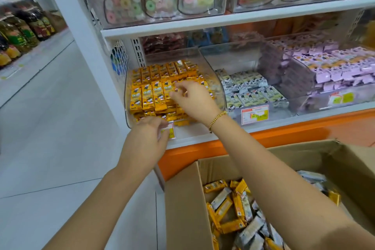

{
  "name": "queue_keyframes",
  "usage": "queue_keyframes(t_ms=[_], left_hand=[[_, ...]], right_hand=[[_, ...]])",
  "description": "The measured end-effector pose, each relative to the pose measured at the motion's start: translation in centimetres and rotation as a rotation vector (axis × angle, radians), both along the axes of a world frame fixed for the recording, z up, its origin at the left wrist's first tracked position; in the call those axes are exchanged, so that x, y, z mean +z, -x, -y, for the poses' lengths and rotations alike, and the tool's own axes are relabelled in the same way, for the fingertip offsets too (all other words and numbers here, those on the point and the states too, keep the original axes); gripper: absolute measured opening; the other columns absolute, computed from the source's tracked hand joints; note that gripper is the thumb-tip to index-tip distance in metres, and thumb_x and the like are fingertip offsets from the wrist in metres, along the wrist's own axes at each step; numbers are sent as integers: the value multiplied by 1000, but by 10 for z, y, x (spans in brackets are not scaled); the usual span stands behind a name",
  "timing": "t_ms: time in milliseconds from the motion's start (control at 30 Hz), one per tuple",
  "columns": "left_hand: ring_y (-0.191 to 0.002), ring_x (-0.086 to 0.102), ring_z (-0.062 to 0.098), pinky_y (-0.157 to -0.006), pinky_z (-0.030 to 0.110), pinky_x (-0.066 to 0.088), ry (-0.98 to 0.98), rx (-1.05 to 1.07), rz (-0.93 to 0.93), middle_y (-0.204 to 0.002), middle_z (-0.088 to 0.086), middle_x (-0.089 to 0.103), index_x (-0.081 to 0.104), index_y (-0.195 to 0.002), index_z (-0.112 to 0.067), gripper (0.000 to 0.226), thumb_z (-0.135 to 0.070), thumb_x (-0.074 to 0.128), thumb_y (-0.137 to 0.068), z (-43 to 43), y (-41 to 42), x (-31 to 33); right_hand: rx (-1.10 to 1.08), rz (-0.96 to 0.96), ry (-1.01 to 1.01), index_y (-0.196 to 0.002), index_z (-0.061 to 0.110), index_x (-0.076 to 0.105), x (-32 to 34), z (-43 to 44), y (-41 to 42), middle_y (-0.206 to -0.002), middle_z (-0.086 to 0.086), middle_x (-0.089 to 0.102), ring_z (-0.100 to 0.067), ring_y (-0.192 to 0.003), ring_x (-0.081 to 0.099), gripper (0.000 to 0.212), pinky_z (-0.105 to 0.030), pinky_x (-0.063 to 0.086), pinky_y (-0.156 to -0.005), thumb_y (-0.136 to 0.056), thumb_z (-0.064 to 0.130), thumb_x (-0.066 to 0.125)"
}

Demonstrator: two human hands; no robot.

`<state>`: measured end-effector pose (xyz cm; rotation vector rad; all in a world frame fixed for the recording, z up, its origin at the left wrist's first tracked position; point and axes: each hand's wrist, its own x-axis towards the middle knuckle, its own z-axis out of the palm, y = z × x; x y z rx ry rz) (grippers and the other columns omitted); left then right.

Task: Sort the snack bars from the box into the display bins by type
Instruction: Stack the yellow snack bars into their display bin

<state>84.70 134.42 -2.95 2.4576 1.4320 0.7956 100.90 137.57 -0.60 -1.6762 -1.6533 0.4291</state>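
Hands at clear plastic bin [127, 95] of yellow-wrapped snack bars [150, 95].
Right hand [194, 101] inside, left hand [149, 132] at its front; fingers curled, grip unclear.

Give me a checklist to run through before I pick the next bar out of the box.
1. Yellow bin holds only yellow bars: ok.
2. Room in yellow bin: cannot tell, rows look nearly full.
3. Room in grey bin: ok.
4. Bars left in box: ok, yellow and grey mixed.
5. Right hand free: cannot tell, fingers curled among yellow bars.
6. Left hand free: cannot tell, at bin's front edge.
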Motion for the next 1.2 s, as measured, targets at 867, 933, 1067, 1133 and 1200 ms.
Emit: queue_keyframes(t_ms=[867, 933, 1067, 1133, 1200], left_hand=[[-144, -14, 9, -114, 16, 3, 523, -83, -117, -150, -9, -28, -28, -137, -28, 85, -15, 45, -95, 108, -65, -216], [-143, -16, 5, -102, 0, -4, 540, -78, -106, -151, -11, -28, -29, -137, -30, 88, -12, 46, -94, 108, -65, -218], [-146, 10, 15, -110, 17, 15, 753, 89, 25, -160, -3, -6, -19, -148, -22, 91, -13, 52, -93, 109, -69, -226], [-141, 25, 21, -110, 27, 25, 832, 140, 51, -160, 1, 6, -13, -151, -22, 90, -16, 55, -92, 106, -69, -229], [-138, 32, 22, -111, 32, 30, 860, 144, 61, -159, 1, 12, -12, -151, -25, 91, -16, 56, -91, 106, -68, -229]], right_hand=[[144, 247, 973, -153, 24, -6, -364, 173, -108, -156, -25, -2, -42, -144, 0, 107, -49, 22, -114, -81, 33, 74], [105, 311, 974, -152, 25, -8, -381, 168, -98, -155, -26, -7, -41, -144, -9, 106, -51, 20, -115, -83, 36, 72], [39, 483, 981, -149, 16, 6, -390, 156, -87, -144, -32, 30, -39, -139, 25, 95, -43, 26, -112, -83, 50, 66], [43, 422, 1012, -149, 14, 6, -387, 153, -86, -138, -30, 37, -36, -127, 44, 89, -38, 41, -100, -88, 41, 64], [55, 368, 1017, -147, 17, 14, -386, 157, -87, -138, -30, 35, -35, -117, 52, 79, -38, 46, -93, -88, 30, 65]])
